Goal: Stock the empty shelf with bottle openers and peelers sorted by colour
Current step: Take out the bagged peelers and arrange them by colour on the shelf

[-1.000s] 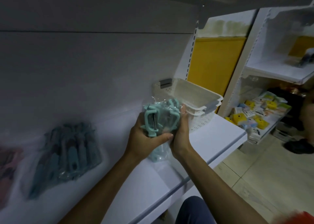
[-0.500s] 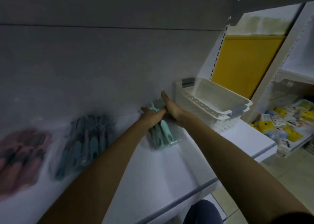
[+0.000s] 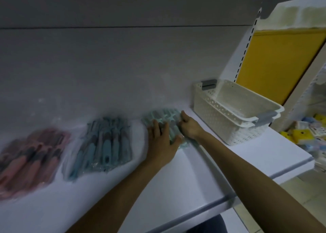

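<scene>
Mint-green peelers in a clear plastic bag (image 3: pixel 163 121) now lie at the back of the white shelf (image 3: pixel 176 176).
A second ago you held them up; now your left hand (image 3: pixel 161 141) presses flat on the bag and your right hand (image 3: pixel 189 126) nudges its edge, beside the blue-grey bagged pack (image 3: pixel 104 144).

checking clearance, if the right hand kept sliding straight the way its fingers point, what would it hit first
Probably the shelf's grey back panel: the right hand points up-left past the mint peeler pack. Depth is unclear.
</scene>
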Tool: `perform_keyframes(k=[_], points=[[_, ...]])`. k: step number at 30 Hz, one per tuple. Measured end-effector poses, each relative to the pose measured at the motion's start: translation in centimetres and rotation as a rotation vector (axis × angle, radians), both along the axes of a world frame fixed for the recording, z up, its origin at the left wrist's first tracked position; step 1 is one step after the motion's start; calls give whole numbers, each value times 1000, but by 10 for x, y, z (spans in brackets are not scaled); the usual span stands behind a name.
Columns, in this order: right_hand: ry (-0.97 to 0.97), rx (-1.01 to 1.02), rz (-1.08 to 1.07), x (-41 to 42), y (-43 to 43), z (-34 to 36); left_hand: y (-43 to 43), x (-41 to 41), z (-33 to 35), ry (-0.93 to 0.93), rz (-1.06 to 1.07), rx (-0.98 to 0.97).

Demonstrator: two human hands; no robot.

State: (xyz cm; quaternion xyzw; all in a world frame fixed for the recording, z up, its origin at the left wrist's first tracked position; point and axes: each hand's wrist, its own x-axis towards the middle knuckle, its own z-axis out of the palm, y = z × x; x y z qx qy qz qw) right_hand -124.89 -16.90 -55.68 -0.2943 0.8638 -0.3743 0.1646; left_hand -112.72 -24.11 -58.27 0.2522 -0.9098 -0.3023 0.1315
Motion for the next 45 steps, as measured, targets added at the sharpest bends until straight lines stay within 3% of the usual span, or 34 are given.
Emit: perform_keyframes(k=[3,6,10,12,15,19,26,29,31,33,36,40,42,45], points=[[125,133,77,-6,-13,-2,-4,8,-6,-6,-55,-319],[249,27,-1,-2,-14,-8,-14,7,-6,-34,-167,-367],[263,94,42,1,-12,7,-21,7,7,-159,-219,-336],[366,-12,-29,7,-14,24,-23,15,17,-174,-234,-344],[470,-305,-24,40,-31,49,-32,37,44,21,-228,-498],[254,-555,139,107,-67,73,-53,98,85,170,-161,-697],[-145,-589,345,218,-133,61,-117,232,79,124,235,-569],[-304,-513,347,261,-164,45,-147,273,64,146,344,-451],[-350,-477,316,280,-179,34,-167,291,55,67,441,-394],[-302,-436,266,292,-193,24,-180,302,41,-74,481,-442],[-140,-275,294,307,-219,6,-180,301,11,-129,300,-558],[108,33,420,319,-241,-6,-184,302,-13,-186,391,-396],[106,-32,409,319,-241,-10,-185,305,-16,-125,365,-376],[-74,-254,362,319,-230,-10,-186,304,-17,-95,347,-394]])
